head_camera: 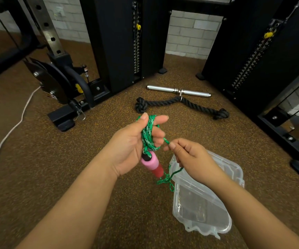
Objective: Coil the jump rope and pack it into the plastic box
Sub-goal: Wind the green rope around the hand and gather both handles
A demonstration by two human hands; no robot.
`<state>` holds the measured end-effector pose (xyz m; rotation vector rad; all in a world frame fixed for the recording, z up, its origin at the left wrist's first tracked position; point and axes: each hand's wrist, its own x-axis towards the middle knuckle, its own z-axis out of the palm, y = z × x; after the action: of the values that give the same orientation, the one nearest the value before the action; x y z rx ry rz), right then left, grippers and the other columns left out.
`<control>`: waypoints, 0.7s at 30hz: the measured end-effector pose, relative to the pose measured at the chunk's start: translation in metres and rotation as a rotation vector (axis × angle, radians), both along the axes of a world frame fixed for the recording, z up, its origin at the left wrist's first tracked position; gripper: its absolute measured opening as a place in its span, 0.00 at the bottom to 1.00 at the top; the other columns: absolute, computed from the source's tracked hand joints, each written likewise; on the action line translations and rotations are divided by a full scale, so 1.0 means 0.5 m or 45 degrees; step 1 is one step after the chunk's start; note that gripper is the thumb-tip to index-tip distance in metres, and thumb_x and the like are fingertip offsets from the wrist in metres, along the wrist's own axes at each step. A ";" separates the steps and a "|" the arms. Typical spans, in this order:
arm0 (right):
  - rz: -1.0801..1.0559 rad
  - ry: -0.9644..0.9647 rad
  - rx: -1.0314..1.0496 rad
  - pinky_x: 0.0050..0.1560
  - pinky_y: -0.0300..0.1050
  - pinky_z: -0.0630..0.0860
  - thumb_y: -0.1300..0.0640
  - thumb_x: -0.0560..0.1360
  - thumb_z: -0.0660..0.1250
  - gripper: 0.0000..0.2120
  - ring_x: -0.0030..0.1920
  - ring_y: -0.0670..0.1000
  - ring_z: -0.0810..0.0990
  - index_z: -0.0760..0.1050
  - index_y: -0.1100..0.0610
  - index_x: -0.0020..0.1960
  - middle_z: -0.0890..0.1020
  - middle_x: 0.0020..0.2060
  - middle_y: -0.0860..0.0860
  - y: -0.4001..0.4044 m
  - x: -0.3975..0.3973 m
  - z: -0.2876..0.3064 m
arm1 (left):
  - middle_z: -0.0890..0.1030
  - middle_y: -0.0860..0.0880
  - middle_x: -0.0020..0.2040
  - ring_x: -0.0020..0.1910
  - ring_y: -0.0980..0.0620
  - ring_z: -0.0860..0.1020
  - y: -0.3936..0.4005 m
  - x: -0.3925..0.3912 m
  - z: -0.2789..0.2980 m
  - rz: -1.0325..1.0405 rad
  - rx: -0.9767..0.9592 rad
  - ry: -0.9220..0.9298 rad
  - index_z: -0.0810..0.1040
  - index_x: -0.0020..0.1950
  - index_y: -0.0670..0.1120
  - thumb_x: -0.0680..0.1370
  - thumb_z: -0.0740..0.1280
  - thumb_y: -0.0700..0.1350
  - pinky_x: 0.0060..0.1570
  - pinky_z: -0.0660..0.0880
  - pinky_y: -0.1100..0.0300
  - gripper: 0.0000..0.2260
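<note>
Rope (147, 135), green, is wound in several loops around the fingers of the left hand (136, 142), which is curled on the bundle, thumb pressing it in place; a pink handle (149, 162) hangs just below that palm. The right hand (190, 155) pinches the free strand between thumb and forefinger, near the coil. From there the strand drops in a loose tangle (165, 180) beside the open clear box (200, 202) on the floor.

The step in hand looks like winding. To do it well, I would keep the strand lightly taut from the right hand, lay each turn beside the last rather than across it, and shake out the tangle below before it reaches the fingers. Loops kept small should fit the box; the second handle is not in view.
</note>
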<state>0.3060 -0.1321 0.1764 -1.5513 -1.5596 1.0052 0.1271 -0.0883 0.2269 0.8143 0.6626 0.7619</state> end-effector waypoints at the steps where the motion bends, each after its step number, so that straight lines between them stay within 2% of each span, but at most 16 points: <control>1: 0.022 -0.036 -0.006 0.35 0.56 0.73 0.51 0.79 0.61 0.11 0.31 0.51 0.70 0.80 0.46 0.42 0.71 0.28 0.49 -0.002 -0.002 0.000 | 0.84 0.49 0.38 0.37 0.54 0.80 0.002 0.000 -0.001 0.027 0.012 0.000 0.79 0.59 0.43 0.82 0.53 0.51 0.47 0.73 0.59 0.19; 3: 0.061 -0.109 -0.025 0.35 0.52 0.73 0.50 0.79 0.61 0.12 0.31 0.46 0.71 0.79 0.47 0.40 0.73 0.28 0.45 -0.007 -0.006 0.003 | 0.85 0.47 0.48 0.44 0.53 0.82 0.007 0.000 -0.001 0.083 0.026 0.011 0.76 0.63 0.44 0.83 0.51 0.51 0.51 0.73 0.58 0.20; 5: 0.097 -0.154 -0.040 0.33 0.43 0.69 0.49 0.79 0.60 0.13 0.29 0.41 0.70 0.79 0.49 0.39 0.73 0.26 0.41 -0.011 -0.010 0.009 | 0.84 0.45 0.56 0.51 0.52 0.82 0.012 -0.001 -0.002 0.118 0.007 0.023 0.73 0.67 0.44 0.83 0.48 0.54 0.56 0.72 0.56 0.22; 6: 0.115 -0.170 -0.049 0.31 0.38 0.66 0.49 0.79 0.60 0.13 0.27 0.41 0.69 0.79 0.50 0.39 0.73 0.25 0.40 -0.014 -0.012 0.013 | 0.83 0.45 0.58 0.54 0.52 0.82 0.015 -0.001 -0.002 0.122 -0.012 0.024 0.71 0.69 0.44 0.82 0.47 0.56 0.59 0.71 0.55 0.25; 8: 0.153 -0.202 -0.053 0.29 0.35 0.62 0.48 0.79 0.60 0.14 0.25 0.41 0.68 0.79 0.52 0.39 0.73 0.24 0.40 -0.020 -0.015 0.020 | 0.82 0.45 0.61 0.59 0.51 0.80 0.019 -0.002 -0.003 0.112 -0.057 0.015 0.67 0.72 0.43 0.80 0.43 0.62 0.65 0.68 0.54 0.31; 11: 0.211 -0.225 -0.021 0.29 0.36 0.62 0.47 0.78 0.61 0.14 0.25 0.42 0.67 0.79 0.51 0.39 0.72 0.24 0.44 -0.027 -0.021 0.031 | 0.79 0.45 0.65 0.64 0.51 0.76 0.021 -0.002 -0.007 0.104 -0.091 0.012 0.60 0.76 0.44 0.75 0.39 0.70 0.71 0.61 0.52 0.40; 14: 0.270 -0.264 0.032 0.29 0.35 0.63 0.46 0.77 0.63 0.14 0.27 0.42 0.69 0.78 0.52 0.38 0.74 0.25 0.41 -0.031 -0.026 0.045 | 0.76 0.46 0.68 0.66 0.52 0.74 0.019 0.001 -0.010 0.092 -0.080 0.082 0.56 0.77 0.46 0.71 0.36 0.73 0.72 0.57 0.51 0.44; 17: 0.323 -0.295 0.121 0.30 0.34 0.64 0.46 0.76 0.65 0.14 0.28 0.42 0.72 0.78 0.53 0.37 0.75 0.26 0.39 -0.031 -0.027 0.062 | 0.75 0.48 0.69 0.66 0.54 0.73 0.017 0.005 -0.014 0.050 -0.018 0.236 0.56 0.77 0.47 0.70 0.32 0.73 0.69 0.57 0.52 0.45; 21: 0.310 -0.213 0.250 0.35 0.41 0.72 0.45 0.75 0.65 0.14 0.32 0.43 0.77 0.79 0.53 0.37 0.80 0.30 0.46 -0.028 -0.013 0.090 | 0.76 0.49 0.67 0.62 0.56 0.74 0.004 0.011 -0.015 -0.045 0.159 0.562 0.59 0.76 0.51 0.71 0.29 0.70 0.73 0.56 0.51 0.43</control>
<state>0.2995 -0.1458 0.2215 -1.3616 -1.9386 0.8360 0.1328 -0.0863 0.2193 1.1214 0.9971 0.5981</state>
